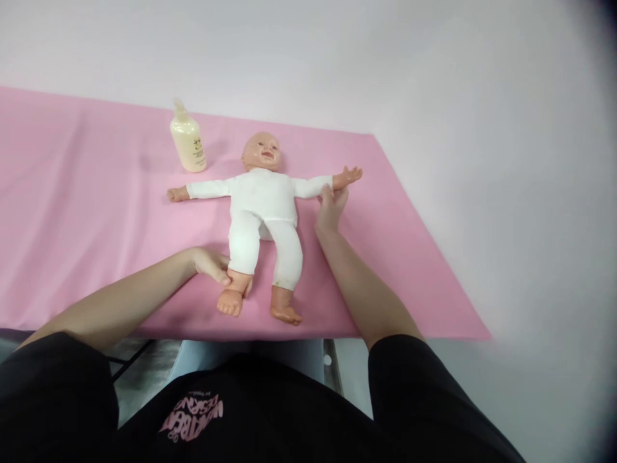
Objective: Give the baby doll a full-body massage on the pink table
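A baby doll (263, 199) with a white cloth body lies on its back, head away from me and arms spread wide. My left hand (214, 265) is closed around its lower leg on the left side, just above the foot; some of the fingers are hidden behind the leg. At the doll's wrist on the right side, my right hand (331, 204) grips the arm from below, with the thumb near the sleeve's end. The doll's other arm and other leg rest on the pink cover untouched.
A pink cover (96, 212) lies over the table, with soft folds at the left. A pale yellow pump bottle (189, 143) stands beyond the doll's arm on the left. The table's front edge is close to my body, and a white wall (308, 58) rises behind.
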Demonstrator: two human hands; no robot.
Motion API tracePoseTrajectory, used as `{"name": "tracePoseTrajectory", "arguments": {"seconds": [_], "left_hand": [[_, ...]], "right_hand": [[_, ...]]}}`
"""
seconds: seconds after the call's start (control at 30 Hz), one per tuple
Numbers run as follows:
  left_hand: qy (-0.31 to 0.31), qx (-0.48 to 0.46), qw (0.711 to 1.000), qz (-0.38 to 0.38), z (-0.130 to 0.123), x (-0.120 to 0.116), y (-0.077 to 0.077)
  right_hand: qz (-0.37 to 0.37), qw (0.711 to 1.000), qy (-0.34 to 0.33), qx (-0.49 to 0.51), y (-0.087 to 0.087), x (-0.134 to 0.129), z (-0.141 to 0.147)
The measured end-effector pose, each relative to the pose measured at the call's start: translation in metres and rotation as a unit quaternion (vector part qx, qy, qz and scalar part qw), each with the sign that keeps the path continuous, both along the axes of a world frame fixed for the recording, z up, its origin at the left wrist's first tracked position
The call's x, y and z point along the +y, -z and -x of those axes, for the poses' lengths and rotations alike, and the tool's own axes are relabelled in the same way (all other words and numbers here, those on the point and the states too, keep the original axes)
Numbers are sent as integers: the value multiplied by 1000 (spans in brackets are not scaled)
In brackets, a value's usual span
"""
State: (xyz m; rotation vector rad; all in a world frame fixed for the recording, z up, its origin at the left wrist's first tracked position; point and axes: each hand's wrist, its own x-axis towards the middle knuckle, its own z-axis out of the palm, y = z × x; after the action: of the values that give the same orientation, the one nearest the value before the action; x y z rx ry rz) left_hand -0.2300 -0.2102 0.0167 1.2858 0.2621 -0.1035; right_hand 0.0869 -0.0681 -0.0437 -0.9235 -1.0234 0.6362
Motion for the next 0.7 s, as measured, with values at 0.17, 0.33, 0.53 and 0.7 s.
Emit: {"name": "tracePoseTrajectory", "arguments": {"seconds": [0.17, 0.33, 0.53, 0.7], "left_hand": [[-10, -45, 998, 44, 3, 4, 17], [-76, -176, 975, 112, 3, 9, 34], [-356, -126, 909, 178, -6, 14, 20], [-377, -102, 896, 213, -6, 16, 20]], "right_hand": [[6, 999, 32, 25, 1, 2, -2], [-113, 981, 23, -154, -5, -14, 19], [-165, 908, -46, -381, -15, -42, 34], [-163, 871, -88, -455, -20, -45, 38]]}}
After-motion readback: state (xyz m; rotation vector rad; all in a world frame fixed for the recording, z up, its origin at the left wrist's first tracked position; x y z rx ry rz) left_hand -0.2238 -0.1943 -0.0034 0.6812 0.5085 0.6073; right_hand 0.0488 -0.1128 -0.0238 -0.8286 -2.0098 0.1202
